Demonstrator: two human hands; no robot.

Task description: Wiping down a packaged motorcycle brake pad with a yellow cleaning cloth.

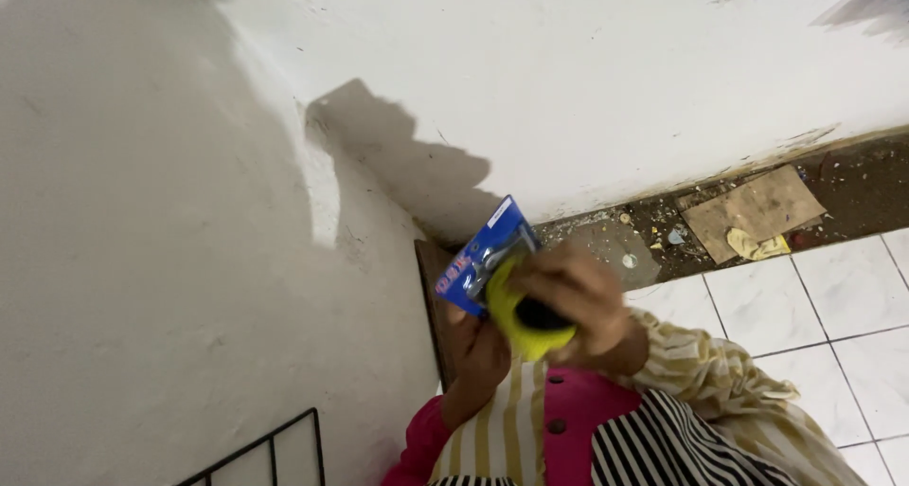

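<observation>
Near the wall corner, the left hand [478, 349] grips the blue blister pack [483, 256] from below; the right hand [573, 292], fingers curled, clasps its yellow-handled tool [519, 320] from above.

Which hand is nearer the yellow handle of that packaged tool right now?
Right. The right hand is wrapped over the yellow handle, touching it. The left hand sits lower, under the blue card package, holding it from behind.

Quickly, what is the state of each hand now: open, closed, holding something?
Left hand: closed from below on the blue carded tool package.
Right hand: closed on the tool's yellow handle, still on the card.
</observation>
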